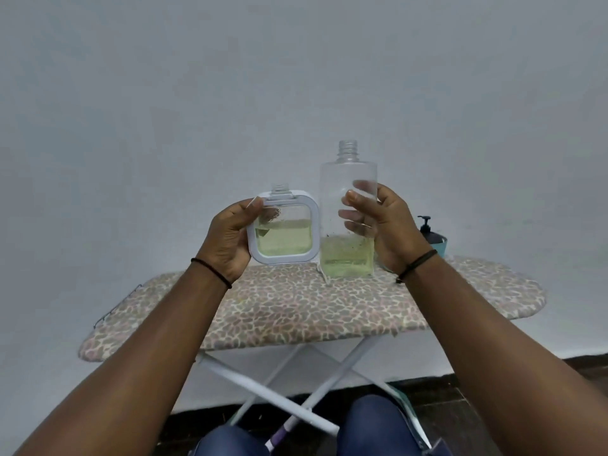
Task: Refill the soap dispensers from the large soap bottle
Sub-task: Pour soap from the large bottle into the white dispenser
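My left hand (227, 238) grips a square clear dispenser with a white frame (283, 228), held upright above the board's far edge. Its neck is open and yellow-green soap fills about its lower half. My right hand (391, 228) wraps around the tall clear soap bottle (348, 199), also upright and uncapped, right beside the dispenser. Soap stands in the bottom third of the bottle. I cannot tell if the bottle's base touches the board.
A small ironing board (296, 307) with a pebble-print cover stands on white crossed legs in front of a plain wall. At its far right sits a teal container with a black pump top (431, 235). My knees are below the board.
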